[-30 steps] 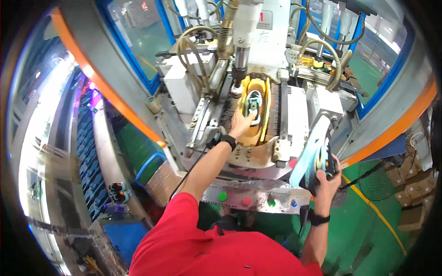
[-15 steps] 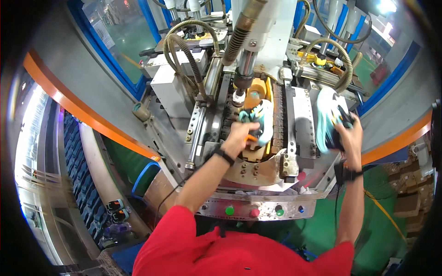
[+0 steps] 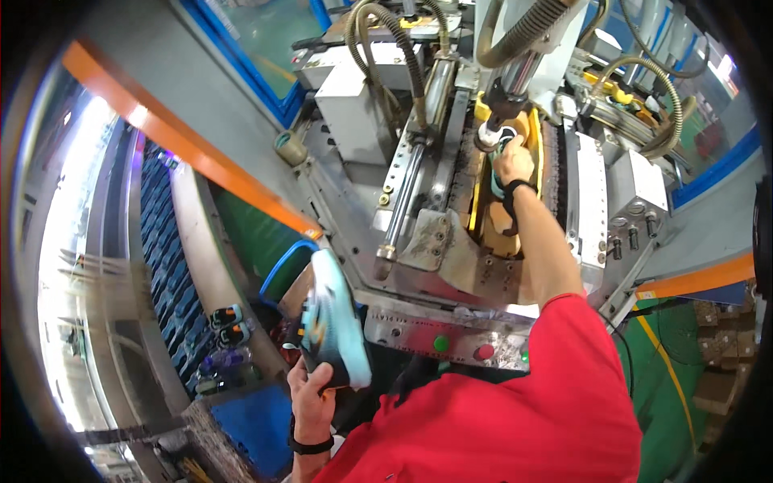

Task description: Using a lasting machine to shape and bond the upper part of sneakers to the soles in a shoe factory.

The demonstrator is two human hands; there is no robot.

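At the lower left my left hand grips a teal, white and black shoe by its lower end, thumb across it; the shoe stands tilted up and is a little blurred by motion. My right arm reaches forward into the press, where my right hand has its fingers closed round a second shoe, mostly hidden by the hand. Yellow pads flank that shoe on both sides. Directly above it is the dark press head.
A metal panel with a green button and a red button crosses the machine's front. An orange-edged guard runs along the left. Farther left is a conveyor with a dark blue ridged belt. Black and orange items lie beside it.
My left hand has left the press and come down to the lower left with a shoe. My right hand has moved from the right side into the press. The view has swung left.
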